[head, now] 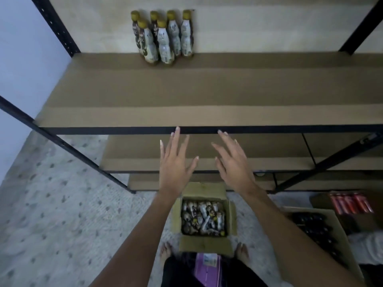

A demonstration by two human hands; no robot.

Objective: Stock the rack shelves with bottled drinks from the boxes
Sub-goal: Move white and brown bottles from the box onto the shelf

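Several gold-capped bottles with white-and-brown labels [163, 36] stand in a cluster at the back of the brown rack shelf [207, 96]. On the floor between my feet sits an open cardboard box [204, 217] holding several more of these bottles. My left hand [176, 162] and my right hand [233, 162] hover side by side above the box, in front of the shelf's black front edge. Fingers of both hands are spread straight and hold nothing.
Lower shelves [269, 150] show under the top one. Black rack posts [62, 146] run down on the left and right. At the right stand a box of dark bottles [317, 228] and a pack of red bottles [350, 201]. Speckled floor [62, 214] lies to the left.
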